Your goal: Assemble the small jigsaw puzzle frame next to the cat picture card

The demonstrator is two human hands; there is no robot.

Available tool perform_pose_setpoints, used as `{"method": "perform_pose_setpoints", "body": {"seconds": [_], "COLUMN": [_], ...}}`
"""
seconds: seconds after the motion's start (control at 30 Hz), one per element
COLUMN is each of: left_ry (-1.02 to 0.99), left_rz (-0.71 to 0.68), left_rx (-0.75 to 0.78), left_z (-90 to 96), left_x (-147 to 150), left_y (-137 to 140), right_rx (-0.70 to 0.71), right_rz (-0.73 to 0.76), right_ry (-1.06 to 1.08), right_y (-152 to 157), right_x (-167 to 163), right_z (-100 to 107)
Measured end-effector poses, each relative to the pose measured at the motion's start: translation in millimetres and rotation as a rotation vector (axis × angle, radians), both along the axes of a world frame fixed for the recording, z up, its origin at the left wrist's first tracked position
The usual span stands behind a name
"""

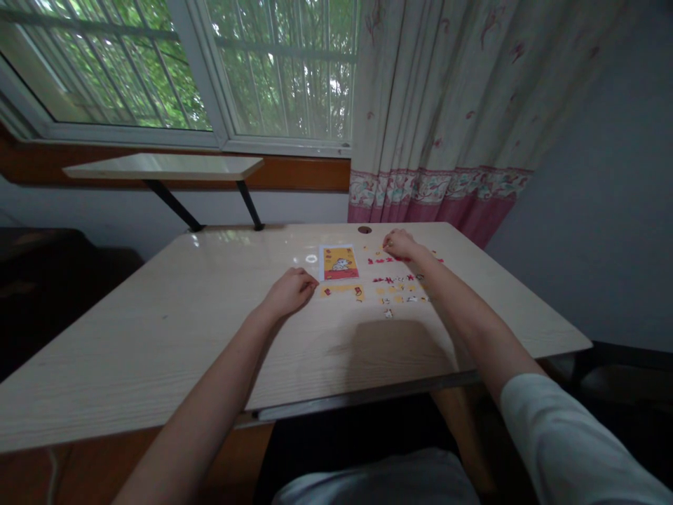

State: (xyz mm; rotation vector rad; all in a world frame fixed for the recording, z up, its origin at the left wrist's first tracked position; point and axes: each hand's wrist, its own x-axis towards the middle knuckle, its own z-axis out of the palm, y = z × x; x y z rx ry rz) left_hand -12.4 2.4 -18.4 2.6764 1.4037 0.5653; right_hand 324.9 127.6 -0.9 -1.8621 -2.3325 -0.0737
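Observation:
My left hand (292,289) rests on the table just left of a partly joined yellow strip of jigsaw puzzle (343,290). Its fingers are curled together, and whatever they may hold is hidden. Above the strip lies a picture card (340,264) with a white cartoon animal on yellow and red. Farther right, my right hand (400,243) reaches over the loose puzzle pieces, fingers pinched down close to the tabletop. A tiny yellowish spot shows at those fingertips, too small to name. Red puzzle pieces (383,261) lie in a row below this hand, with yellow and white puzzle pieces (397,289) nearer to me.
The pale wooden table (210,315) has a round cable hole (364,230) at its back edge. A raised shelf (168,167) on black legs stands at the back left. Behind are a barred window (284,70) and a patterned curtain (436,119).

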Motion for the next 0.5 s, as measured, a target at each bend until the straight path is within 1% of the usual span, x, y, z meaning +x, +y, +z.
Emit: {"method": "perform_pose_setpoints", "body": {"seconds": [0.13, 0.2, 0.27, 0.37, 0.43, 0.5], "left_ry": [-0.068, -0.150, -0.266, -0.457, -0.590, -0.717], "left_rz": [0.010, 0.002, -0.011, 0.015, 0.007, -0.020], "left_rx": [-0.007, -0.023, -0.055, -0.148, -0.227, -0.302], "left_z": [3.1, 5.2, 6.6, 6.3, 4.9, 3.7], "left_x": [2.6, 7.8, 16.3, 32.9, 43.6, 51.7], "left_y": [-2.8, -6.2, -11.1, -19.9, -25.4, -29.4], "right_rx": [0.048, 0.077, 0.101, 0.046, -0.012, -0.088], "right_rz": [0.018, 0.073, 0.181, 0.260, 0.310, 0.290], "right_ry": [0.052, 0.158, 0.407, 0.740, 0.878, 0.978], "right_y": [-11.1, -27.0, -51.1, -94.0, -118.2, -134.3], "right_x": [-6.0, -15.4, -29.0, -53.2, -68.0, -79.7], "right_z": [7.4, 10.1, 9.8, 2.3, -5.7, -13.7]}}
